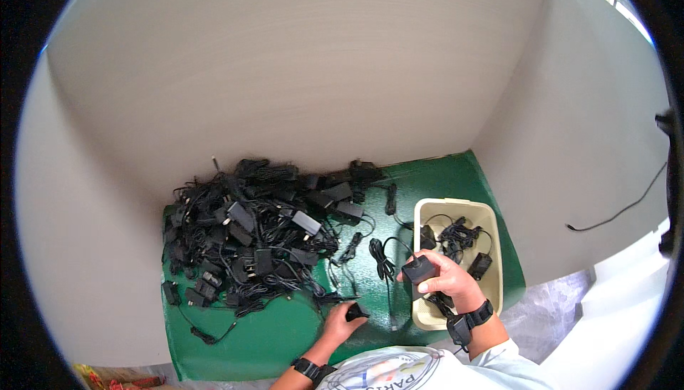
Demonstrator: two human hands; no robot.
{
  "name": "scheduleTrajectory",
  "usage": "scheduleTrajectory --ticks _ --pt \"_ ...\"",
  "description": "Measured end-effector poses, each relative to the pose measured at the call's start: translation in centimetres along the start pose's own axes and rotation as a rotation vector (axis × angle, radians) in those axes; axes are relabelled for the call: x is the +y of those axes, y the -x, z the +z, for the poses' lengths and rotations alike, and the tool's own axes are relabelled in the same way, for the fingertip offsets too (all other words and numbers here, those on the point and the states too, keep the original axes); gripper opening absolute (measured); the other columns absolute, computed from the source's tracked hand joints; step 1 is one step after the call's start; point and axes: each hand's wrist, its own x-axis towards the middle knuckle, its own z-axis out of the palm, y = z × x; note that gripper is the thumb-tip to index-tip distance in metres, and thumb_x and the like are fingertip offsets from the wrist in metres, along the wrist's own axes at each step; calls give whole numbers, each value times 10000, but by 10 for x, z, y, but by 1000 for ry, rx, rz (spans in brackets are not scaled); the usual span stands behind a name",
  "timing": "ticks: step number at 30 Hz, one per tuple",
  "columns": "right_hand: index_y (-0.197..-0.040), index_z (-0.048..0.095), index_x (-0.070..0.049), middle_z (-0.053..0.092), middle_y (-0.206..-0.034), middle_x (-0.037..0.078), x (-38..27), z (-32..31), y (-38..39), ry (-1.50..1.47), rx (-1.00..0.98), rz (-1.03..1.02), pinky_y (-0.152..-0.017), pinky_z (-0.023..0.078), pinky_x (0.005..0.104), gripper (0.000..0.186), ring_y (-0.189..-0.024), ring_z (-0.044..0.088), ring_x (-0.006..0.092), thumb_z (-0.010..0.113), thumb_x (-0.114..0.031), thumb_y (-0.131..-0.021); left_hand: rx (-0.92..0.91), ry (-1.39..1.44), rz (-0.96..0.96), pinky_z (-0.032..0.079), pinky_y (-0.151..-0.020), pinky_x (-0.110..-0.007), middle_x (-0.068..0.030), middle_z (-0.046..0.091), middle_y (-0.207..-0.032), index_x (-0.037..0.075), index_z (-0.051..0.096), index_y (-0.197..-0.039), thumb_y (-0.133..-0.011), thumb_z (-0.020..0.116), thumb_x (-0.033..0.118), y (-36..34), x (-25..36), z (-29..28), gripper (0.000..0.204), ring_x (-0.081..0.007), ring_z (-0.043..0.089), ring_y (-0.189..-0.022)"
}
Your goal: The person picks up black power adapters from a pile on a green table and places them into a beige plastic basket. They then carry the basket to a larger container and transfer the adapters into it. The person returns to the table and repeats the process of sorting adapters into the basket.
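Observation:
My right hand [450, 280] is closed around a black power adapter [419, 269] above the left rim of a cream plastic bin [497, 276]. Its tied cable bundle [382, 258] lies to the left of the bin, on the green tabletop. My left hand [342, 324], near the table's front edge, grips another black adapter [355, 311], partly covered by the fingers. Inside the bin rest several black adapters with coiled cords [459, 234], some hidden under my right hand.
A large tangled heap of black adapters and cables [249, 240] covers the left and back of the green table [235, 358]. Grey panels [306, 55] rise behind and on both sides. A loose black cable [613, 215] shows against the right panel.

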Motion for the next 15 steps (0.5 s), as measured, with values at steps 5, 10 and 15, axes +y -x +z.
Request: scheduleTrajectory --ticks 5,10,15 --pt "-1147 469 -21 627 -1051 168 -13 -21 48 -72 194 -162 -876 457 341 574 -979 599 219 762 -136 -667 34 4 -72 418 -896 -406 -162 598 -1067 14 543 -1171 -728 704 260 -2 -19 -1 532 -332 525 -1004" --pt "-1042 526 -19 637 -950 125 -19 -39 92 47 593 -97 -810 478 319 484 -882 616 190 760 -193 -656 64 -20 -19 419 -873 -387 -122 622 -1030 17 576 -1109 -760 664 200 -3 -26 4 403 -289 544 -968" --pt "-1017 573 -1 625 -916 53 16 -60 100 251 915 83 -725 469 266 374 -797 567 128 734 -153 -716 97 -28 -6 426 -861 -379 -121 626 -1009 15 595 -1069 -777 640 177 -4 -29 9 337 -279 560 -942"
